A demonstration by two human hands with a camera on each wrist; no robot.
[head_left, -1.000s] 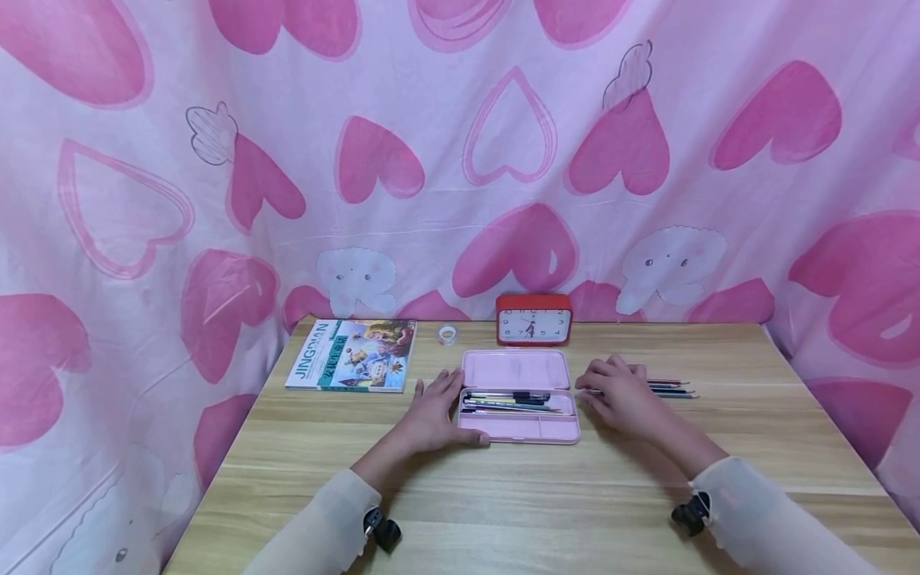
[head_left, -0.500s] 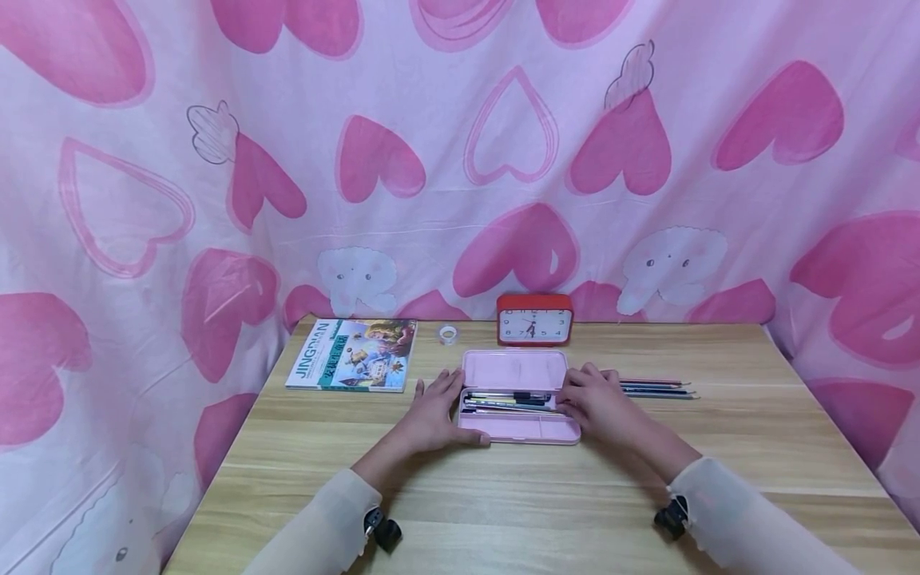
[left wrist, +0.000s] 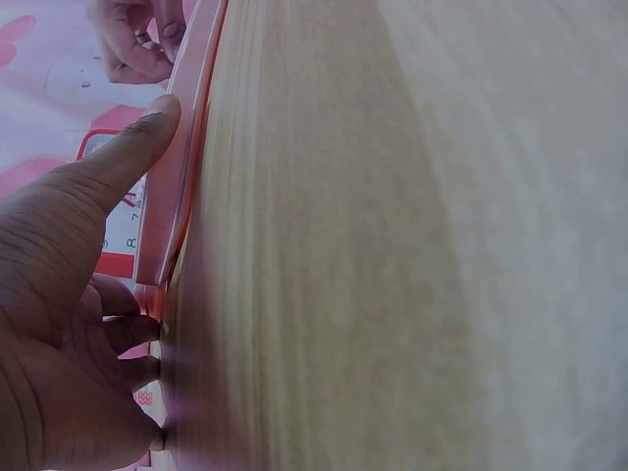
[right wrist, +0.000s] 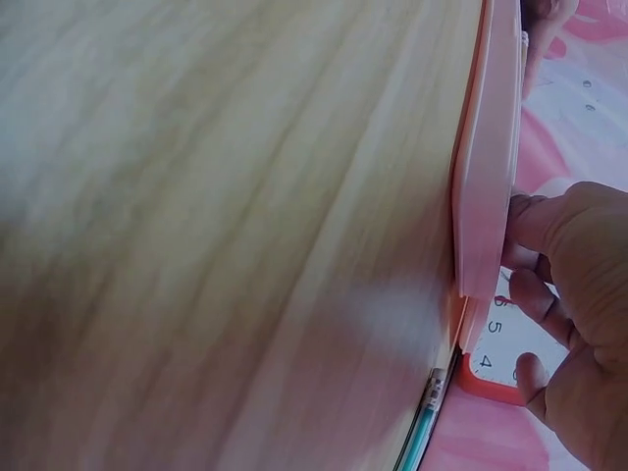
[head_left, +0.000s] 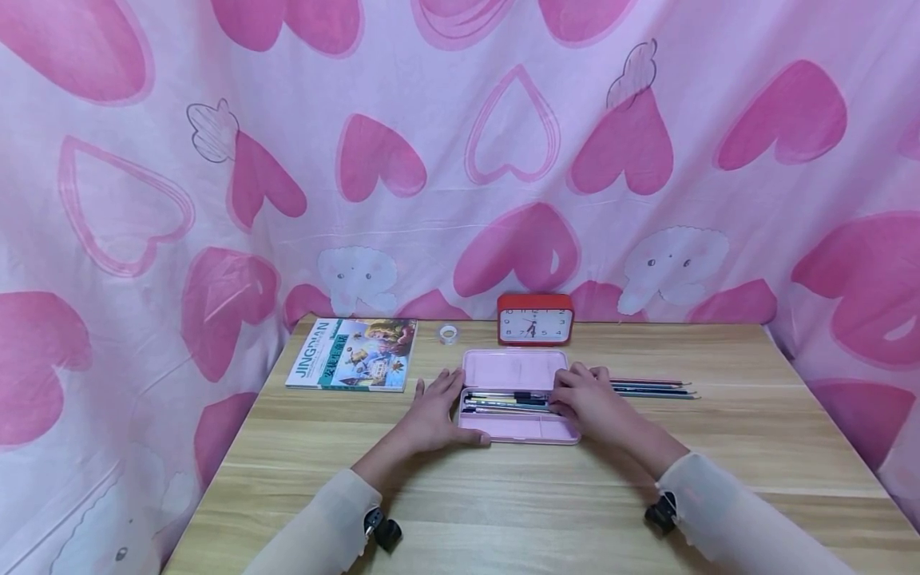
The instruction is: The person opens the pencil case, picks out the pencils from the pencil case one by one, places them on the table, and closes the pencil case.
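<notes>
A pink pencil case (head_left: 503,429) lies open on the table, lid leaned back, with several pens and thin brushes (head_left: 506,405) in its tray. My left hand (head_left: 434,411) grips its left end, thumb over the front edge and fingers along the side. In the left wrist view the left thumb (left wrist: 147,132) presses the case's front wall. My right hand (head_left: 585,403) reaches over the right end of the tray, fingertips bent down at the ends of the pens. The case wall hides those fingertips in the right wrist view; I cannot tell whether they hold a pen.
Several pencils (head_left: 657,389) lie side by side right of the case. Behind it stands a red alarm clock (head_left: 535,319), with a tape roll (head_left: 448,334) to its left. A picture book (head_left: 352,355) lies at the back left. A pink heart-patterned curtain (head_left: 503,160) hangs behind the table.
My right hand has moved left from beside the pencils to over the right end of the case, uncovering more of the pencils. My left hand and the case have stayed in place.
</notes>
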